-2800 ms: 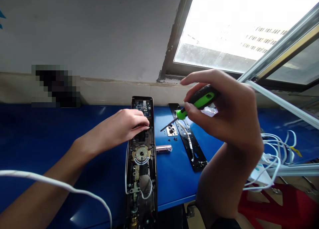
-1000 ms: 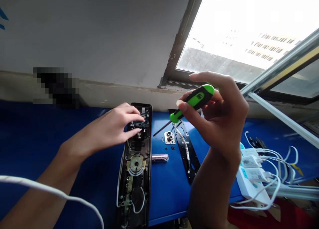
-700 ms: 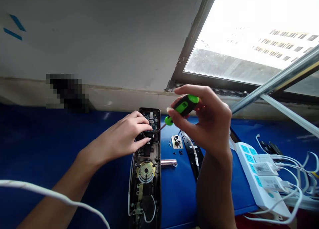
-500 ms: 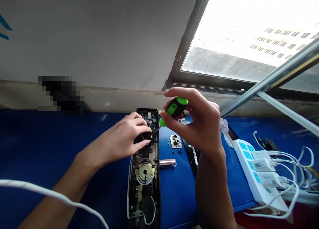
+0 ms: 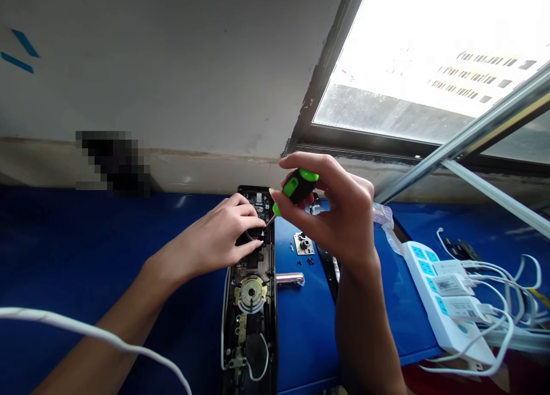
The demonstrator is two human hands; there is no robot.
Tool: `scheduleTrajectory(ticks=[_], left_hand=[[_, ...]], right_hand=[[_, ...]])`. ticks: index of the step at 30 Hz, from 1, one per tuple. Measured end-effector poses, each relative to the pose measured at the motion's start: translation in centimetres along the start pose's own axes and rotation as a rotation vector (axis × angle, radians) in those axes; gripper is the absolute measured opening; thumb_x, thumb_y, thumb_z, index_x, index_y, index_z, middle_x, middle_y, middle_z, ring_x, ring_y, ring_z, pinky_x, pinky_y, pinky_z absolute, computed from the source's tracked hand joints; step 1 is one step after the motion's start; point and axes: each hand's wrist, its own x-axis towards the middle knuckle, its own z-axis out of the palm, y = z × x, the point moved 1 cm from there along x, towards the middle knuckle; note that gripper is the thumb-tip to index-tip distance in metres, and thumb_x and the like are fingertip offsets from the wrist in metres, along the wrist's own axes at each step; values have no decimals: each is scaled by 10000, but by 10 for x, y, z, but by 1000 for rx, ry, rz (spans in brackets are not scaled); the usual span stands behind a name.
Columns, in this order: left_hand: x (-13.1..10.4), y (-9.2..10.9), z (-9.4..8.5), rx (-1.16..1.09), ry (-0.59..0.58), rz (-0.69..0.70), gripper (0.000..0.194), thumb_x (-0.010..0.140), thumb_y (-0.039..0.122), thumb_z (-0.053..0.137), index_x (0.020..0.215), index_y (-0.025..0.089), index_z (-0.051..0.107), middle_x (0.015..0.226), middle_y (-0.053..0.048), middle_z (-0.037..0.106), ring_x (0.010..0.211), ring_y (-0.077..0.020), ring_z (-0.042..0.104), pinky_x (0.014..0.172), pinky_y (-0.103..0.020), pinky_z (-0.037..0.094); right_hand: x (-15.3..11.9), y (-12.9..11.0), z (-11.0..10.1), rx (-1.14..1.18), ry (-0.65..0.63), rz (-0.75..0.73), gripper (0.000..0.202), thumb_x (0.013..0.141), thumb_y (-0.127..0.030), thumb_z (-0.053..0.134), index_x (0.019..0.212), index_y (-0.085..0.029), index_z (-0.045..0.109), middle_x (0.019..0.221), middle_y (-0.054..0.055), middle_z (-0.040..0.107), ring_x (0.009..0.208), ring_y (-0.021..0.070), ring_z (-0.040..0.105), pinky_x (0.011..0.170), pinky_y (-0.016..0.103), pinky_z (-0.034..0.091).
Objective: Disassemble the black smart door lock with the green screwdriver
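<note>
Well, right hand [image 5: 337,217] holding screwdriver [image 5: 297,187] (tilted), left hand [image 5: 219,233] over housing [image 5: 269,272].

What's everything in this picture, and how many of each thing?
Long open case: one, black, middle of table
Round part: one, gold and silver, in case
Screwdriver: one, green and black, right hand
Square plate: one, silvery, beside case
Loose screws: several, dark, by plate
Tube: one, pinkish, beside case
Power strip: one, white and blue, right
Adapters: three, white, in strip
Cables: several, white, right and lower left
Table: one, blue, below
Window: one, bright, upper right
Wall: one, grey, behind
Left hand: one, bare, over case
Right hand: one, bare, right of case
</note>
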Motion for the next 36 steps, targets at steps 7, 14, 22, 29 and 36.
scheduleTrajectory(ticks=[7,14,22,29,36], left_hand=[[1,3,-2,-11,-25,9,219,974,347,665,1143,247,762,1119,-70,714,1195,-271,522,1034,-430,511],[-6,-8,-9,123,111,-131,642,841,633,750,1377,294,655,1418,-122,544,1409,-370,425,1154,-551,443],[-6,-14,3,-94,-50,-299,1054,787,682,769,1646,438,210,1769,-75,-3,1514,-435,376,1151,-529,479],[-1,-10,10,-150,8,-276,965,793,601,801,1612,401,331,1766,-67,-47,1491,-419,426,1185,-516,459],[-3,-6,7,-119,-28,-279,874,824,585,774,1585,377,397,1770,-60,-55,1486,-443,424,1165,-525,485]], right_hand=[[-2,-6,0,-111,-15,-32,178,950,-208,659,1123,-249,651,924,11,711,672,128,592,672,333,586],[-7,-5,12,-397,139,-57,233,931,-436,723,858,-247,609,712,-11,603,590,120,477,552,337,434],[-8,-11,8,-323,41,-130,160,978,-371,674,908,-229,652,813,10,671,633,113,503,563,314,450],[-9,-12,1,-216,-9,-83,50,981,-265,655,1011,-229,672,903,15,688,710,119,576,655,308,500],[-11,-16,-4,-119,-120,-65,325,944,-116,580,1242,-231,642,953,13,684,738,120,591,707,305,532]])
